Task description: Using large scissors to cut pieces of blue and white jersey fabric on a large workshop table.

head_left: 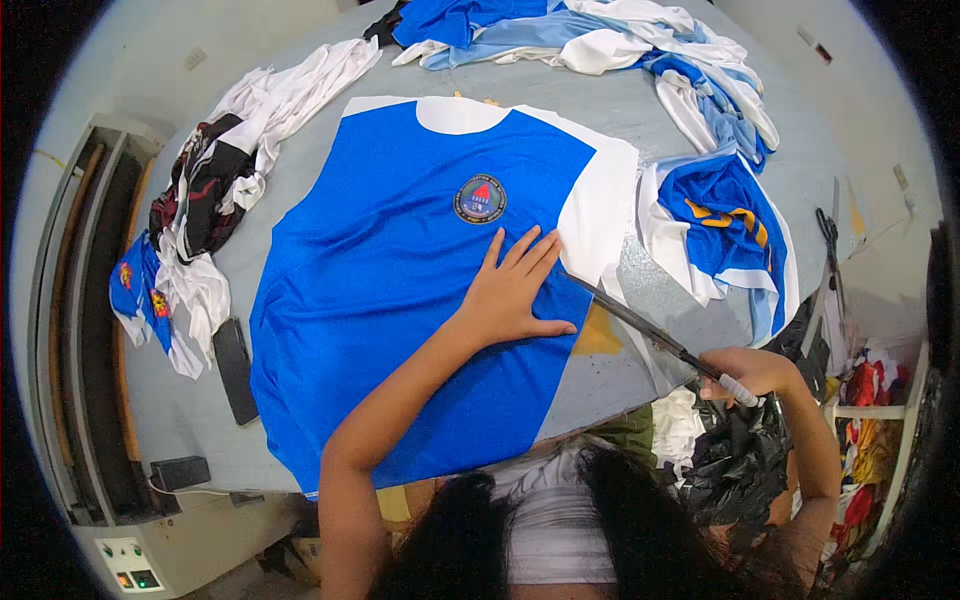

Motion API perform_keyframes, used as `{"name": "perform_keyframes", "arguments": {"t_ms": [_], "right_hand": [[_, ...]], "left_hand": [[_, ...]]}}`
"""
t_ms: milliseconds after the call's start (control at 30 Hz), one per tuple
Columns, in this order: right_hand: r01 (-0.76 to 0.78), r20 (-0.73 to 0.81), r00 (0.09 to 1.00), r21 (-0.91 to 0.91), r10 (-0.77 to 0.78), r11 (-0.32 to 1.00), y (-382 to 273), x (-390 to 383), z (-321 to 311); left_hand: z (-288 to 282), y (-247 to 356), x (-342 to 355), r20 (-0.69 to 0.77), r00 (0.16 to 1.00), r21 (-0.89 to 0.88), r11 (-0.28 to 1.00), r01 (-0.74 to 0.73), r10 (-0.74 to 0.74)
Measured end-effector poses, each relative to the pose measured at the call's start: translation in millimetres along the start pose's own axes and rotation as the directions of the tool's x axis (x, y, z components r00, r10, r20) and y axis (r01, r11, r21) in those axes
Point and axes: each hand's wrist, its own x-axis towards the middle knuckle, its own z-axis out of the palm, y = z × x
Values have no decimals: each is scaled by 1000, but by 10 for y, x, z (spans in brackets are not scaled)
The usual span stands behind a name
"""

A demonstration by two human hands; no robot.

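Observation:
A cut blue fabric shirt panel with a round printed badge and white edging lies spread on the grey table, over white material. My left hand rests on the blue cloth below the badge, fingers spread. My right hand grips long scissors by their wrapped handle, at the right. The blade tips reach the right edge of the blue panel beside my left fingers, partly hidden at the cloth.
Fabric piles lie along the table's left and back-to-right rim. A phone and black adapter sit at left, beside a machine. More scissors lie right. Cloth shelves and black scraps are below.

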Motion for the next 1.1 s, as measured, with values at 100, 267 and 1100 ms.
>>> {"name": "perform_keyframes", "arguments": {"t_ms": [100,267,1100], "right_hand": [[9,-8,1000,-24,-9,1000,-14,-26,17],[81,-105,991,-31,-84,996,-58,-18,101],[-12,-114,993,124,26,992,-111,-62,469]], "left_hand": [[-10,21,16,1,1000,8,1000,-8,8],[-3,11,7,-2,1000,5,1000,1,-1],[50,3,-17,-38,999,9,1000,6,-6]]}}
